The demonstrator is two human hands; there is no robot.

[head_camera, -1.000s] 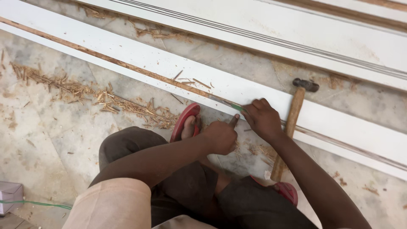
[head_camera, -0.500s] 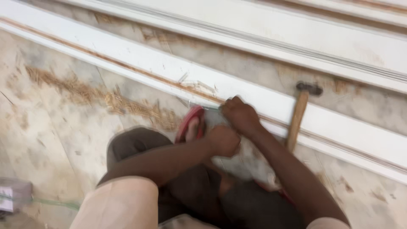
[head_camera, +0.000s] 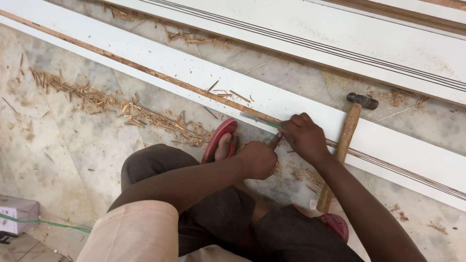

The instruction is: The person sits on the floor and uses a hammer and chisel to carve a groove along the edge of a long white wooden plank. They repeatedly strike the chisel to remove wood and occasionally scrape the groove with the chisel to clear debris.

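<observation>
From up here I look down on my two hands meeting at the near edge of a long white board [head_camera: 160, 60] that lies flat on the marble floor [head_camera: 82, 140] and runs diagonally from upper left to lower right. My right hand [head_camera: 305, 137] is closed around the green handle of a chisel [head_camera: 259, 119], whose flat metal blade points left along the brown groove cut into the board; the blade tip rests on or just above that groove, I cannot tell which. My left hand [head_camera: 258, 158] is curled into a loose fist just beside the right, its thumb or a finger raised toward the chisel handle; whether it grips anything I cannot tell. The chisel sits right at the board's near edge, between my hands and a red sandal [head_camera: 219, 138] on my left foot, which is planted on the floor close against the board. A hammer [head_camera: 342, 145] with a wooden handle lies across the board to the right of my right forearm, its dark metal head on the far side. Wood shavings [head_camera: 121, 109] are strewn over the floor to the left. A second white board [head_camera: 310, 36] lies farther off, parallel. At the lower left a small white box [head_camera: 17, 213] sits with a green cord.
</observation>
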